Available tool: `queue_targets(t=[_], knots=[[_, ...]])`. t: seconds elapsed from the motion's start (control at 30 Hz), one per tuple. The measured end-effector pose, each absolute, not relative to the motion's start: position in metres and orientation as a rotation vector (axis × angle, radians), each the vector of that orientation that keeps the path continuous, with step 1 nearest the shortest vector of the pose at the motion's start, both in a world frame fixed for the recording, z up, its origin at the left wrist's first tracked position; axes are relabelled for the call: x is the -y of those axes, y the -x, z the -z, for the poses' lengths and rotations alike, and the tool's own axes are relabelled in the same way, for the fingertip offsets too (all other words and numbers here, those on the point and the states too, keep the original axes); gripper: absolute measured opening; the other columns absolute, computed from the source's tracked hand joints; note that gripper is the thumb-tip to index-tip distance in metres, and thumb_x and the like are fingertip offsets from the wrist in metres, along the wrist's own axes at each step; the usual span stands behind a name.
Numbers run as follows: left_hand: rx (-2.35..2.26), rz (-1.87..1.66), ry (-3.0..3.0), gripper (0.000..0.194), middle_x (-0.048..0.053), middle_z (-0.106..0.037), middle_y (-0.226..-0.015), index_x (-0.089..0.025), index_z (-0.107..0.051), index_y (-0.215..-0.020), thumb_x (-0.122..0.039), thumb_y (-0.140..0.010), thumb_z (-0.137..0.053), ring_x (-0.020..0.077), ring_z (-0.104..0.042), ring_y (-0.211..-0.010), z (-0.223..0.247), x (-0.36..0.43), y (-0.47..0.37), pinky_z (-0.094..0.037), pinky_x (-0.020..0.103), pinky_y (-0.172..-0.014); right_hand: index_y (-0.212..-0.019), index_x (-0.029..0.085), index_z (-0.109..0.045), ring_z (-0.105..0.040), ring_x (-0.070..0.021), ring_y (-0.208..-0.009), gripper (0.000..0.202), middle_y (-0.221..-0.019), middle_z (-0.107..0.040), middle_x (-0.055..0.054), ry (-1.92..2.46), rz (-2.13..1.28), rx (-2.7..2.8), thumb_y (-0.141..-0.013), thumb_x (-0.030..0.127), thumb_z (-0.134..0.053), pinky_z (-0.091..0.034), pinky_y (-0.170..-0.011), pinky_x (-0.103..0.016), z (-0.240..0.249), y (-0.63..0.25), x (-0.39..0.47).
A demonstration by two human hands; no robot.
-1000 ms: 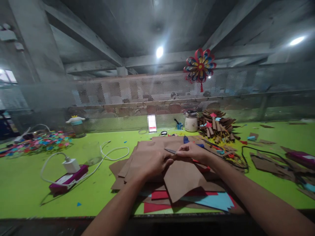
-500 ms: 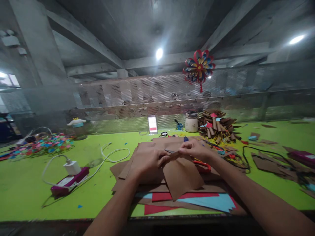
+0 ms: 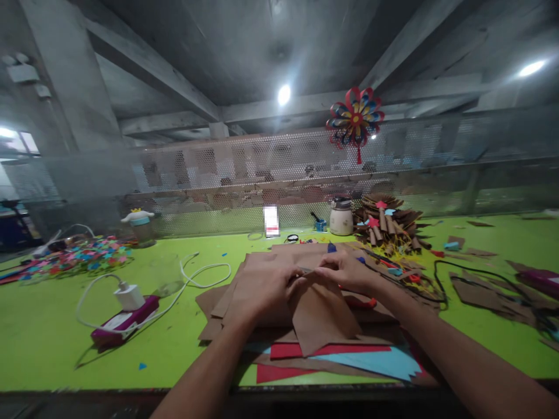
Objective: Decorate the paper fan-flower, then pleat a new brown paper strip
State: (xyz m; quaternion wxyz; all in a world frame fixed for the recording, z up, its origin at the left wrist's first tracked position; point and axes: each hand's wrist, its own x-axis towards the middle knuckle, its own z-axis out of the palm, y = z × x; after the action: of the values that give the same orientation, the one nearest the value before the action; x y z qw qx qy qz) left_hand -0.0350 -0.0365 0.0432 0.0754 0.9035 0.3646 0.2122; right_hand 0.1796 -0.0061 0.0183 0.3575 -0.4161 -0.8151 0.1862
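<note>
Both hands work at the upper edge of a brown paper sheet [image 3: 321,314], which hangs bent toward me. My left hand [image 3: 279,288] has its fingers closed on the left end of that edge. The thumb and fingers of my right hand [image 3: 343,269] pinch the same edge a little to the right. Between them shows a bit of a thin grey rod [image 3: 308,270] along the edge, mostly covered by fingers. Beneath lies a stack of brown paper [image 3: 257,265]. A red-orange loop handle [image 3: 364,303] pokes out under my right wrist.
Red paper [image 3: 288,350] and light blue paper [image 3: 371,361] stick out at the table's front edge. To the left are a purple power strip [image 3: 124,323] with a white charger [image 3: 130,297] and cable. A jar [image 3: 341,216] and a pile of rolled brown paper pieces [image 3: 386,224] stand behind.
My right hand has come slightly down and closer to my left hand. Less of the grey rod shows, and the sheet bends more at its top edge.
</note>
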Motion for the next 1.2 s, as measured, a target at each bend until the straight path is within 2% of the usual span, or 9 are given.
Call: queue_targets(t=[0.13, 0.27, 0.43, 0.67, 0.83, 0.97, 1.1, 1.2], knots=[[-1.155, -0.642, -2.761, 0.034, 0.005, -0.067, -0.092, -0.027, -0.064, -0.101, -0.044, -0.088, -0.038, 0.0191, -0.055, -0.079, -0.044, 0.038, 0.034, -0.038, 0.027, -0.065, -0.077, 0.015, -0.069, -0.053, -0.0144, -0.064, 0.031, -0.067, -0.064, -0.002, 1.032, -0.572, 2.192, -0.08, 0.041, -0.053, -0.036, -0.054, -0.022, -0.025, -0.18, 0.015], [-1.178, -0.613, -2.799, 0.034, 0.004, -0.067, -0.092, -0.028, -0.066, -0.097, -0.049, -0.085, -0.042, 0.0218, -0.055, -0.087, -0.042, 0.036, 0.036, -0.038, 0.027, -0.07, -0.091, 0.018, -0.07, -0.059, -0.0174, -0.077, 0.026, -0.085, -0.069, -0.004, 0.913, -0.599, 2.301, -0.083, 0.035, -0.051, -0.042, -0.064, -0.024, -0.027, -0.177, 0.02], [-1.209, -0.624, -2.808, 0.033, 0.002, -0.068, -0.092, -0.03, -0.066, -0.098, -0.049, -0.085, -0.043, 0.0203, -0.055, -0.085, -0.039, 0.032, 0.039, -0.038, 0.027, -0.071, -0.082, 0.016, -0.07, -0.057, -0.0151, -0.068, 0.029, -0.073, -0.068, -0.004, 0.937, -0.526, 2.338, -0.085, 0.034, -0.048, -0.039, -0.057, -0.022, -0.027, -0.173, 0.022], [-1.143, -0.519, -2.765, 0.031, 0.0, -0.068, -0.085, -0.028, -0.068, -0.092, -0.047, -0.083, -0.045, 0.0168, -0.056, -0.079, -0.042, 0.021, 0.039, -0.039, 0.023, -0.067, -0.068, 0.014, -0.063, -0.044, -0.0092, -0.053, 0.033, -0.059, -0.056, 0.0, 0.999, -0.604, 2.294, -0.084, 0.038, -0.049, -0.029, -0.047, -0.02, -0.029, -0.168, 0.026], [-1.081, -0.48, -2.714, 0.027, 0.0, -0.069, -0.088, -0.026, -0.067, -0.094, -0.041, -0.084, -0.046, 0.0155, -0.056, -0.078, -0.042, 0.015, 0.042, -0.039, 0.023, -0.068, -0.067, 0.013, -0.06, -0.041, -0.0086, -0.053, 0.033, -0.058, -0.052, 0.001, 1.033, -0.651, 2.25, -0.082, 0.041, -0.051, -0.028, -0.046, -0.019, -0.024, -0.168, 0.022], [-0.987, -0.407, -2.616, 0.027, 0.001, -0.068, -0.089, -0.021, -0.067, -0.094, -0.036, -0.086, -0.045, 0.0148, -0.056, -0.078, -0.041, 0.011, 0.043, -0.042, 0.023, -0.069, -0.065, 0.013, -0.059, -0.045, -0.0096, -0.054, 0.035, -0.06, -0.054, 0.0, 1.081, -0.653, 2.241, -0.08, 0.044, -0.052, -0.03, -0.047, -0.02, -0.021, -0.174, 0.016], [-0.998, -0.461, -2.581, 0.028, 0.002, -0.068, -0.093, -0.023, -0.065, -0.101, -0.036, -0.086, -0.045, 0.0166, -0.056, -0.085, -0.038, 0.006, 0.045, -0.042, 0.023, -0.073, -0.07, 0.014, -0.059, -0.047, -0.0095, -0.05, 0.034, -0.058, -0.054, 0.0, 1.051, -0.738, 2.257, -0.082, 0.044, -0.049, -0.032, -0.044, -0.019, -0.022, -0.181, 0.013], [-1.059, -0.453, -2.558, 0.029, 0.002, -0.068, -0.086, -0.023, -0.066, -0.097, -0.04, -0.084, -0.047, 0.0168, -0.055, -0.081, -0.032, -0.003, 0.049, -0.042, 0.023, -0.068, -0.069, 0.014, -0.058, -0.042, -0.0079, -0.043, 0.035, -0.052, -0.05, 0.002, 1.103, -0.782, 2.235, -0.081, 0.045, -0.049, -0.028, -0.04, -0.019, -0.023, -0.181, 0.013]])
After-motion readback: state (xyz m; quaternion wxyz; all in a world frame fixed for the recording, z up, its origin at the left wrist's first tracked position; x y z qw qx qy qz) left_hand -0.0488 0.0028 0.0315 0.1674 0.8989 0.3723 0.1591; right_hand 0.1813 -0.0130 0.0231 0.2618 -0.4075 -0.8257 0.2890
